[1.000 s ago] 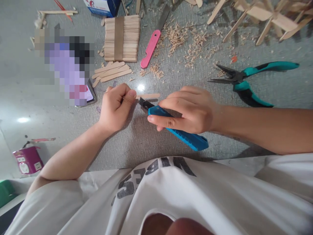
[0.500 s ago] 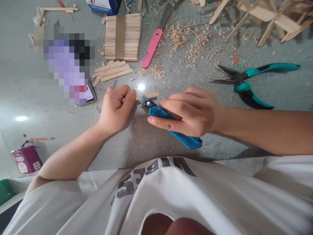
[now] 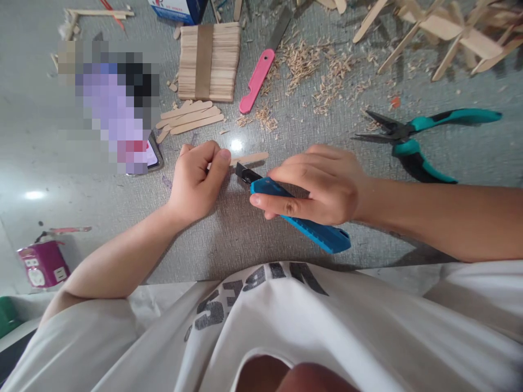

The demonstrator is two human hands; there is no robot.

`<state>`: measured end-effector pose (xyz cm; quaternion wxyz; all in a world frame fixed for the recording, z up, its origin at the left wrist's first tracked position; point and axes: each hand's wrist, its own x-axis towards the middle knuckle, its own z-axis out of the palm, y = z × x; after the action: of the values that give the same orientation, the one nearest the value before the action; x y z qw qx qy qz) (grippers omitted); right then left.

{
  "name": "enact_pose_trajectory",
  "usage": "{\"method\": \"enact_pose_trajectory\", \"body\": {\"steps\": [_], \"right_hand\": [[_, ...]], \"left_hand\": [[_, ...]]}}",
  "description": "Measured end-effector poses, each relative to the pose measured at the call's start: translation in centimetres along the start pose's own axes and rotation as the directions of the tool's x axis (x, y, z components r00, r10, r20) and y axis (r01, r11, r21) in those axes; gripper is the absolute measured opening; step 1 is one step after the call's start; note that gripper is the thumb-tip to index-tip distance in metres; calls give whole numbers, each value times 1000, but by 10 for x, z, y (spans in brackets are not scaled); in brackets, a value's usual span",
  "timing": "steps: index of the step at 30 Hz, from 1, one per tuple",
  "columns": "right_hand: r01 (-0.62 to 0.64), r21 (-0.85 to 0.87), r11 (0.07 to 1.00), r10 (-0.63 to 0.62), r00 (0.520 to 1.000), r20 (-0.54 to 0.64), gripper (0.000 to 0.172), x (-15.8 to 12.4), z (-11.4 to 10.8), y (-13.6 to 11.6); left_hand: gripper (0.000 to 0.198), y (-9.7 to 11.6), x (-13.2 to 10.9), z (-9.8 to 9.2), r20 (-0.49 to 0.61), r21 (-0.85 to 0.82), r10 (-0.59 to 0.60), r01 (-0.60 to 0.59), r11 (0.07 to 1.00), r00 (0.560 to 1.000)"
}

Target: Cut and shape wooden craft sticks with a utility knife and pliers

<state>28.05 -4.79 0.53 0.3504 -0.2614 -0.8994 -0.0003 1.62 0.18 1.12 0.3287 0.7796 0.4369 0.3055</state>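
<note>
My left hand [image 3: 200,177] is closed on one end of a flat wooden stick [image 3: 255,157], whose free end points right above the table. My right hand [image 3: 321,185] grips a blue utility knife [image 3: 314,233] with its short dark blade out. The blade tip is just below the stick, close to my left thumb; whether it touches the wood I cannot tell. Several loose sticks [image 3: 192,120] lie fanned out beyond my left hand, below a banded bundle of sticks [image 3: 223,62].
A pink-handled blade [image 3: 257,80] lies by wood shavings [image 3: 302,62]. Teal pliers [image 3: 402,130] rest open at the right, below a stick structure [image 3: 449,32]. At the left are a phone [image 3: 153,152] and a purple power socket block [image 3: 44,264]. A blue-white box [image 3: 177,10] stands at the back.
The knife blade has drawn slightly down and away from the stick, and its handle end has shifted right. My left hand keeps its hold on the stick.
</note>
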Motion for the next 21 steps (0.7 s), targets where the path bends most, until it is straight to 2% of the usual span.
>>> {"method": "enact_pose_trajectory", "body": {"steps": [8,15,18,21], "right_hand": [[-61,86,994,59,998,18,29,-3,0,3],[-10,20,1000,9,999,44,27,-3,0,3],[-22,28,999,21,999,36,28,-3,1,2],[-60,2,998,60,995,79,29,-4,0,1]], "left_hand": [[41,1,0,0,-2,22,13,-13,1000,1000],[45,0,-1,0,5,34,7,-7,999,1000],[46,0,-1,0,3,27,11,-11,1000,1000],[45,0,0,0,8,11,17,-18,1000,1000]]}}
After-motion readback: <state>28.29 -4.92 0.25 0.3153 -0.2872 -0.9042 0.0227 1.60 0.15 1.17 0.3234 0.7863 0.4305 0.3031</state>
